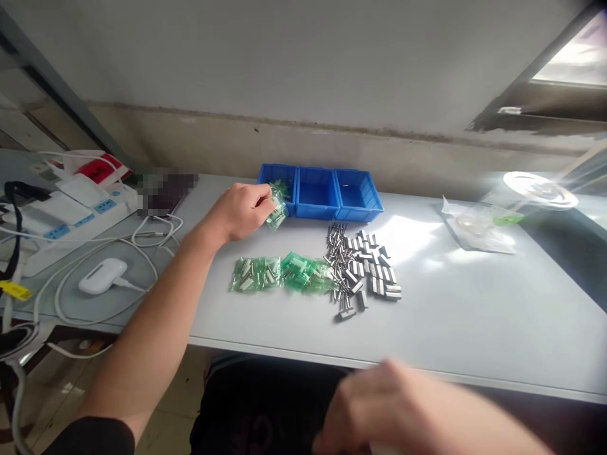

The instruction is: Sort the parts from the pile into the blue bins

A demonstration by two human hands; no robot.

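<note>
My left hand (246,212) pinches a small green-tinted plastic bag (277,215) at the front of the left blue bin (279,169). More green bags lie inside that bin. On the table, several filled green plastic bags (258,273) lie in a row, with metal parts showing through them. Beside their right end is a heap of thin metal pins (337,243) and short metal channel pieces (377,278). My right hand (374,404) is low in front of the table edge, blurred, its fingers curled and mostly hidden; what it holds, if anything, does not show.
Three joined blue bins stand against the wall; the right bin (358,189) has one small piece inside. At left are a power strip (80,215), white cables, a white charging case (103,275) and a dark pixelated object (165,193). A clear plastic bag (478,227) lies at right.
</note>
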